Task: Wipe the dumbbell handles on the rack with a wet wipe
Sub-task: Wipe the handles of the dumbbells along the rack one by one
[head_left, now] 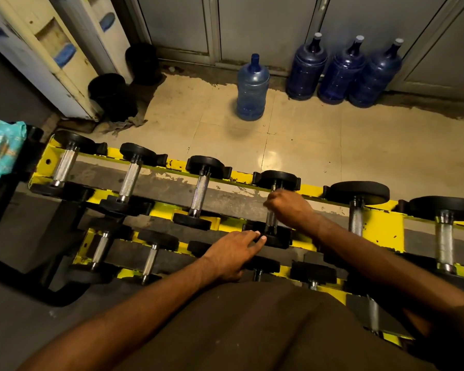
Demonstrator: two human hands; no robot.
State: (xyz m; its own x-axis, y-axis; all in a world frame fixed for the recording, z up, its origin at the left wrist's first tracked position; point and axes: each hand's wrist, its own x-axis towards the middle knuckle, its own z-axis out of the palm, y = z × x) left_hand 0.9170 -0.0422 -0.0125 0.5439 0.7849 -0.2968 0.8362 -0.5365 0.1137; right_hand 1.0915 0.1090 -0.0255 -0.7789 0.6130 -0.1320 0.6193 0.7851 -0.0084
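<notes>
A yellow two-tier rack [383, 223] holds several black dumbbells with knurled steel handles. My right hand [288, 210] is curled round the handle of the fourth dumbbell [271, 222] on the upper tier. A small pale scrap shows at the top of the fist, perhaps a wipe; most of it is hidden. With fairly straight fingers, my left hand [236, 251] rests on that dumbbell's near black weight [276, 239]. A teal wet wipe pack [3, 148] lies at the rack's left end.
Behind the rack on the tiled floor stand a light blue water jug [252, 89] and three dark blue jugs [343, 73]. Two black bins [110, 95] sit by water dispensers at the back left. A black frame [19, 258] curves round the rack's left end.
</notes>
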